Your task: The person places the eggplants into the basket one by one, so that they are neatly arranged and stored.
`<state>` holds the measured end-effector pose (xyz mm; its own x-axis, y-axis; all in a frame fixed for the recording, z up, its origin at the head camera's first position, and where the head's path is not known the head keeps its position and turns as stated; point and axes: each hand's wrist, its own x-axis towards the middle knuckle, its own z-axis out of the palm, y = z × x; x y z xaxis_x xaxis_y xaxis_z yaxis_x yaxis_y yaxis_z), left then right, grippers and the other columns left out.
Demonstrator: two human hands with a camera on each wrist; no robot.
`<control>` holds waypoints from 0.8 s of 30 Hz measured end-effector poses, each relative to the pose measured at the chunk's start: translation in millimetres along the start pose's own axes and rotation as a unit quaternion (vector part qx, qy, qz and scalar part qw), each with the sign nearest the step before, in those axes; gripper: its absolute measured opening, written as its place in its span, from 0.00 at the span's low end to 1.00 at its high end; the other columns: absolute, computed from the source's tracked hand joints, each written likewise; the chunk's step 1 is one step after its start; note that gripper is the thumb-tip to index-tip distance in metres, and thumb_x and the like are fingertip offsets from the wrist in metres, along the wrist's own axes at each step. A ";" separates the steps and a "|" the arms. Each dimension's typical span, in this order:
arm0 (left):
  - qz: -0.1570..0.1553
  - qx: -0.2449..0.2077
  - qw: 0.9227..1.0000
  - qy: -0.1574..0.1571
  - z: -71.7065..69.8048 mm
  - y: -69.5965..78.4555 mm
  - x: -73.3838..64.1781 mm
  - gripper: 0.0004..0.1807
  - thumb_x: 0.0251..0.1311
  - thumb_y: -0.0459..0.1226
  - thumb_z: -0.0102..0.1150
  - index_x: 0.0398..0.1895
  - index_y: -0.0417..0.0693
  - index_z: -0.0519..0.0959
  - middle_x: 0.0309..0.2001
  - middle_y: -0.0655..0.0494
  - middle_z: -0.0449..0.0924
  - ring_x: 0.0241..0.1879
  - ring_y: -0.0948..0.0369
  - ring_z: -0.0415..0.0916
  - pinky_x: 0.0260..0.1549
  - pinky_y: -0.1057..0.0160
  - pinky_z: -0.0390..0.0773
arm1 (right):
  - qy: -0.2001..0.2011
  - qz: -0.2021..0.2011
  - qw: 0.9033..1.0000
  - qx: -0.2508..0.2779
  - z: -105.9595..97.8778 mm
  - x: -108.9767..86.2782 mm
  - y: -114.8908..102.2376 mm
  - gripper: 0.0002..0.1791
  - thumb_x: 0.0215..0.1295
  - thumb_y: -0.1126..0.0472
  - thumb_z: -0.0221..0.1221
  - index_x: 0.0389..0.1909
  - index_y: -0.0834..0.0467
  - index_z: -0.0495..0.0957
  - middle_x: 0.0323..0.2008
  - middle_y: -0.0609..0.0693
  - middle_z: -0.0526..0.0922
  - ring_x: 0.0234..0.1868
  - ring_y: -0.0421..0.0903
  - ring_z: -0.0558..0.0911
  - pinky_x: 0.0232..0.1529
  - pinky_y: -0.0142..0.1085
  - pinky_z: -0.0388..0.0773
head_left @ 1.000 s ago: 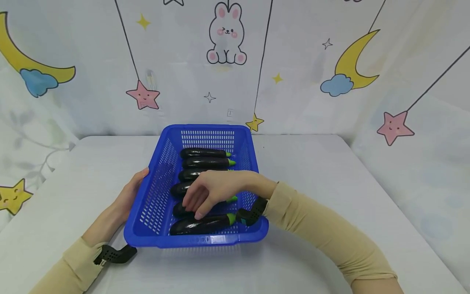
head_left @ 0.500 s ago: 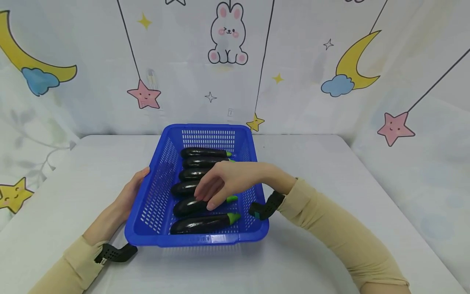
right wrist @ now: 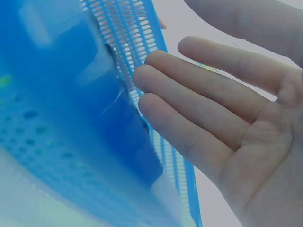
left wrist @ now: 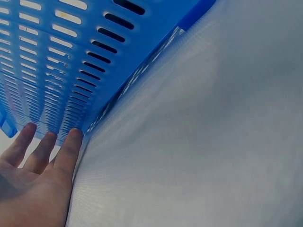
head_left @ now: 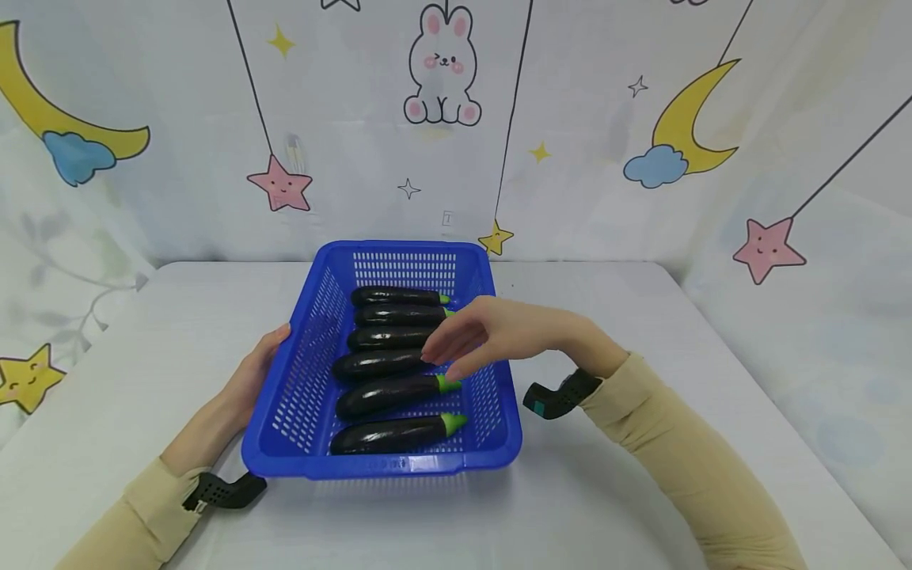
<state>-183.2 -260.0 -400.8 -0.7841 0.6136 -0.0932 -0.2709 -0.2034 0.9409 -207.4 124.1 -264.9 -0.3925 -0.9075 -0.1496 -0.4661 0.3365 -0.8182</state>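
A blue plastic basket (head_left: pixel 499 459) with slotted walls holds several dark, glossy eggplants (head_left: pixel 388 435) with green stem ends, lying crosswise in a column. My left hand (head_left: pixel 249 376) rests against the basket's left side. In the left wrist view, straight fingers (left wrist: pixel 68 151) touch the slotted outer wall. My right hand (head_left: pixel 509 328) is over the basket's right rim, its fingers above the stem ends of the middle eggplants and holding nothing. In the right wrist view its fingers (right wrist: pixel 189 94) are extended, with the blue basket close beside them.
The basket stands on a table with a white cloth (head_left: pixel 606 317). Behind the table hangs a white curtain (head_left: pixel 342 119) printed with stars, moons and a rabbit. A black wrist device (head_left: pixel 563 393) hangs under the right wrist, just outside the rim.
My right hand has moved up and to the right, away from the front eggplants, uncovering more of them. The left hand and the basket stay in place.
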 end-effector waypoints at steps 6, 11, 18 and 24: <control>-0.002 -0.007 1.000 -0.001 0.1 0.5 -0.3 0.26 0.73 0.62 0.29 0.65 0.65 0.64 0.55 0.57 0.78 0.52 0.59 0.79 0.49 0.55 0.82 | 0.054 -0.008 0.998 -0.003 -5.2 -25.4 7.2 0.21 0.68 0.58 0.65 0.60 0.58 0.78 0.56 0.47 0.84 0.59 0.45 0.82 0.59 0.41 0.78; -0.001 0.014 1.000 0.026 1.1 -0.7 -0.6 0.26 0.73 0.62 0.28 0.65 0.64 0.61 0.55 0.57 0.77 0.51 0.61 0.79 0.48 0.56 0.82 | 0.119 -0.017 0.993 0.015 -8.0 -48.5 12.7 0.19 0.68 0.61 0.65 0.58 0.55 0.80 0.55 0.52 0.84 0.57 0.50 0.83 0.55 0.42 0.80; 0.000 0.032 0.999 0.039 0.6 -2.2 -1.6 0.27 0.73 0.61 0.26 0.68 0.63 0.56 0.57 0.57 0.74 0.52 0.61 0.77 0.50 0.56 0.81 | 0.192 0.013 0.981 0.030 -10.9 -75.9 24.0 0.17 0.68 0.62 0.64 0.57 0.53 0.81 0.54 0.53 0.85 0.54 0.49 0.85 0.54 0.42 0.81; 0.006 0.021 0.999 0.024 0.6 -1.8 -0.7 0.27 0.74 0.61 0.26 0.68 0.62 0.57 0.56 0.56 0.75 0.50 0.62 0.78 0.48 0.58 0.82 | 0.260 0.040 0.964 0.045 -16.4 -97.5 41.4 0.16 0.68 0.60 0.64 0.56 0.53 0.81 0.54 0.54 0.85 0.54 0.50 0.85 0.55 0.39 0.80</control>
<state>-181.8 -259.5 -402.3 -0.8138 0.5731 -0.0961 -0.2376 -0.1773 0.9550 -201.5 230.6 -275.1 -0.7788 -0.6239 0.0652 -0.3570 0.3553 -0.8639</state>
